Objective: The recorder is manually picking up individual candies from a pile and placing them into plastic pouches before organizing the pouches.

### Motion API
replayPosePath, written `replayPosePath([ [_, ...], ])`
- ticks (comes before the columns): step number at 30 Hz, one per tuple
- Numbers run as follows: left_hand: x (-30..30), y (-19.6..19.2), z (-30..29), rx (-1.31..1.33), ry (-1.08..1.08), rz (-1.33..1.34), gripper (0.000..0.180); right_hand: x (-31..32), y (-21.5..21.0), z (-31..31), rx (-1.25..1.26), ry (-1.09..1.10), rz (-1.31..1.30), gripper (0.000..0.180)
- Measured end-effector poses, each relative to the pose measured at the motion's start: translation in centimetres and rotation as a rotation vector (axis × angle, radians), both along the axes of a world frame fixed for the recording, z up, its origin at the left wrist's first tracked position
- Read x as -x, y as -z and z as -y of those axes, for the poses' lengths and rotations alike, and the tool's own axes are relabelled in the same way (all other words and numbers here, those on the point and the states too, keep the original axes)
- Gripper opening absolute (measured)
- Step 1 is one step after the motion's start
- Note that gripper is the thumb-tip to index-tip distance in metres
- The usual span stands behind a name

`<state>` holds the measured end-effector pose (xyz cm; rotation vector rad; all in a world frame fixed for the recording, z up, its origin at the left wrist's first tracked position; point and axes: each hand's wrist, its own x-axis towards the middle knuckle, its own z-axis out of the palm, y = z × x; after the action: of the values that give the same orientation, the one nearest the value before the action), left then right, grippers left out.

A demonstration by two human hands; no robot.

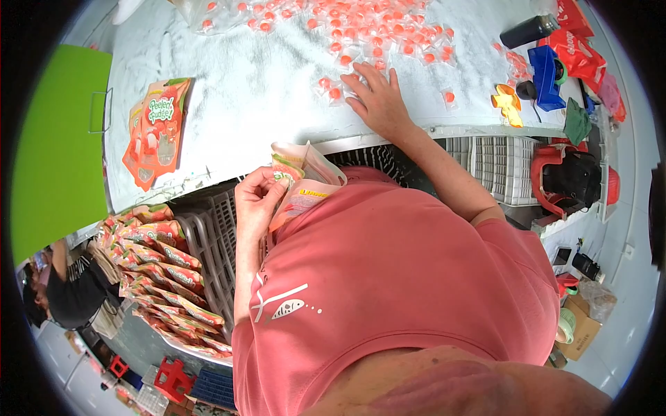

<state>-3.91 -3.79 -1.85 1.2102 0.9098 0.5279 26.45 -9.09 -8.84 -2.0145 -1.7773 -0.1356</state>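
My left hand (pixel 255 201) pinches a candy pouch (pixel 316 182) by its side, close to my body at the table's edge. The pouch is red, green and pale, and its mouth gapes upward. What lies inside it cannot be made out. On the white tabletop (pixel 243 104), my right hand (pixel 378 100) reaches out with fingers spread, palm down. Its fingertips are beside a few clear-wrapped red candies (pixel 334 93). Just beyond them spreads a large scatter of the same wrapped candies (pixel 406 48).
Flat pouches (pixel 156 132) lie on the table's left. Below them, a crate holds rows of pouches (pixel 173 277). A green panel (pixel 59 145) borders the left side. At right are a black bottle (pixel 529 31), a blue holder (pixel 547 78) and an orange-yellow item (pixel 508 104). Another person (pixel 76 291) is at far left.
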Motion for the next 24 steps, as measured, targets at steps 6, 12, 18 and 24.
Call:
replayPosePath([
  [6,0.0,-0.2,0.1,0.008,0.005,-0.016,0.006,0.0,0.0,0.0,0.001,-0.001,-0.007,0.045],
  [12,0.0,-0.5,0.1,0.018,0.025,-0.037,0.007,0.0,0.0,0.0,0.001,-0.002,-0.01,0.045],
  [18,0.1,-0.4,0.1,0.013,0.026,-0.023,0.008,0.0,0.1,0.1,-0.003,-0.006,-0.015,0.044],
  [24,-0.4,-1.0,0.3,0.014,0.023,-0.018,0.008,0.0,0.0,0.1,0.004,-0.004,-0.018,0.044],
])
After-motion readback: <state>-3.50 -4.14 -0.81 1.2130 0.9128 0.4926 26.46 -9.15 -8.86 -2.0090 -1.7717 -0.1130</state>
